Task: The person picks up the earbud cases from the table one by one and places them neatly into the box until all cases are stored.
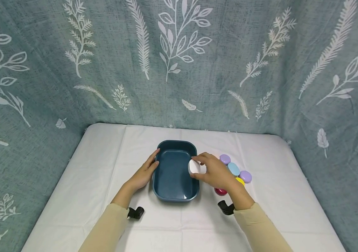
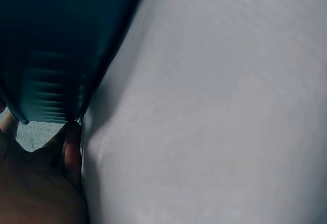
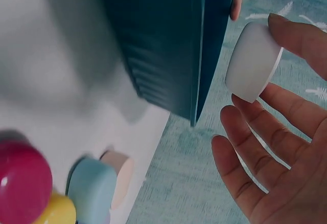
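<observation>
Presently, a white rounded piece (image 1: 194, 167) is pinched between the thumb and fingers of the right hand (image 1: 214, 170) and held raised over the right rim of a blue bin (image 1: 174, 175), so that the bin's hollow lies to the left of the grip. The bin's long axis is directed toward the far edge of the white-covered table (image 1: 273, 175). Its left wall is touched by the left hand (image 1: 141, 176), fingers extended. Coloured pieces (image 1: 233, 169) are clustered between the bin and the table's right edge.
</observation>
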{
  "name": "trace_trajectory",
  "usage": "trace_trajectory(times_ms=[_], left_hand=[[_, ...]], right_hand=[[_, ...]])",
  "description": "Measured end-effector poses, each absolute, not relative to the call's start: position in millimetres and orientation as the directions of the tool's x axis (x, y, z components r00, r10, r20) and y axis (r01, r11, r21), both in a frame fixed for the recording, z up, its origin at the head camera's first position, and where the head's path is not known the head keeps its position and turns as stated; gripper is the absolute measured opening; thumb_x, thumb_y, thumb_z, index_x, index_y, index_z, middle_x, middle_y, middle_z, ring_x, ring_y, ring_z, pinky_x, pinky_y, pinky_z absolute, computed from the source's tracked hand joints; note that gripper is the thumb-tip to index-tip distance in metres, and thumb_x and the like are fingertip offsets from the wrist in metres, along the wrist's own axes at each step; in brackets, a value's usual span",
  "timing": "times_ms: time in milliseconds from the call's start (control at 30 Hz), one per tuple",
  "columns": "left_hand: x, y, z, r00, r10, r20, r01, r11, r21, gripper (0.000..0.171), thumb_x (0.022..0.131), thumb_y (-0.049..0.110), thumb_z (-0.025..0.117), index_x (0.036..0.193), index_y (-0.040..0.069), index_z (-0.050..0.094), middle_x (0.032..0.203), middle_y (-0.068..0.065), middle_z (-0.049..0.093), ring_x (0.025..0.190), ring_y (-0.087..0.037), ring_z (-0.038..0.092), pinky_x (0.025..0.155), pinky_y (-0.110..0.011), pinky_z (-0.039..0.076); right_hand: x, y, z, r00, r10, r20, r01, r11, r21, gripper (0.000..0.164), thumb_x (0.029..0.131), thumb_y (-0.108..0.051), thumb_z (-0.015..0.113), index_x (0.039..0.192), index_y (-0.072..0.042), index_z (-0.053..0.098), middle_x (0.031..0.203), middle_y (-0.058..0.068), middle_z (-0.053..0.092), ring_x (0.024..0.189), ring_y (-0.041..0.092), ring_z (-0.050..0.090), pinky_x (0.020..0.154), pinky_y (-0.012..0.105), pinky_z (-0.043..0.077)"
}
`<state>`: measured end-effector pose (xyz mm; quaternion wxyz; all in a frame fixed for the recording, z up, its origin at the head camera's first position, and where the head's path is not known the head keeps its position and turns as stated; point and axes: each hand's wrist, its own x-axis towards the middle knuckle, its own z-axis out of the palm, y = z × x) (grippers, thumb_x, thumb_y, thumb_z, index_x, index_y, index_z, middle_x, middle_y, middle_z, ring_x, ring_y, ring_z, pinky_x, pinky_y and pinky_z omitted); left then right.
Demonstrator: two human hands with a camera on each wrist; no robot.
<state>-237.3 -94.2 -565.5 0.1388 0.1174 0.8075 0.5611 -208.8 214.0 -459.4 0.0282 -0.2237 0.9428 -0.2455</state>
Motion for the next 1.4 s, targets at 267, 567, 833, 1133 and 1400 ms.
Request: trace_trajectory(times_ms=[267,567,833,1133,1400], left_hand=[[-238,-93,-567,-0.937,0.335,-0.099,0.023,0.344,0.939,0.052,0.113,0.045,0.036,0.160,0.055,0.018,0.172,-0.012,0.023,0.161,-0.034,0.020,0.127,-0.065,0.015],[-238,-93,-568,-0.937,0.339,-0.087,0.037,0.344,0.938,0.052,0.112,0.048,0.036,0.160,0.055,0.019,0.172,-0.011,0.023,0.160,-0.033,0.021,0.128,-0.063,0.017],[-238,-93,-569,-0.936,0.341,-0.087,0.036,0.339,0.940,0.052,0.112,0.049,0.037,0.160,0.056,0.018,0.172,-0.014,0.024,0.160,-0.036,0.021,0.127,-0.066,0.016],[-239,-93,-570,-0.933,0.347,-0.092,0.035,0.345,0.938,0.052,0.112,0.048,0.037,0.159,0.058,0.017,0.172,-0.013,0.024,0.160,-0.035,0.022,0.127,-0.066,0.016],[-239,-93,-571,-0.935,0.342,-0.094,0.028,0.335,0.942,0.052,0.112,0.050,0.037,0.159,0.057,0.018,0.171,-0.012,0.025,0.160,-0.036,0.022,0.126,-0.068,0.016]], right_hand=[[-205,197,-466,-0.891,-0.452,0.044,-0.412,0.763,-0.497,0.066,0.087,-0.039,0.084,0.143,-0.011,0.063,0.125,0.002,0.064,0.105,0.020,0.059,0.087,0.035,0.055],[-202,178,-474,-0.879,-0.474,0.053,-0.433,0.748,-0.503,0.063,0.087,-0.038,0.084,0.142,-0.013,0.065,0.127,0.001,0.065,0.105,0.016,0.060,0.090,0.036,0.055],[-200,162,-488,-0.869,-0.492,0.047,-0.442,0.732,-0.518,0.062,0.088,-0.036,0.084,0.141,-0.009,0.065,0.128,0.003,0.066,0.109,0.019,0.063,0.094,0.039,0.058],[-200,144,-501,-0.867,-0.497,0.030,-0.449,0.755,-0.479,0.062,0.089,-0.039,0.082,0.141,-0.011,0.064,0.130,0.006,0.065,0.115,0.023,0.064,0.099,0.043,0.057],[-198,129,-514,-0.863,-0.504,0.024,-0.464,0.773,-0.432,0.062,0.090,-0.043,0.081,0.141,-0.012,0.065,0.130,0.004,0.066,0.119,0.022,0.064,0.099,0.042,0.057]])
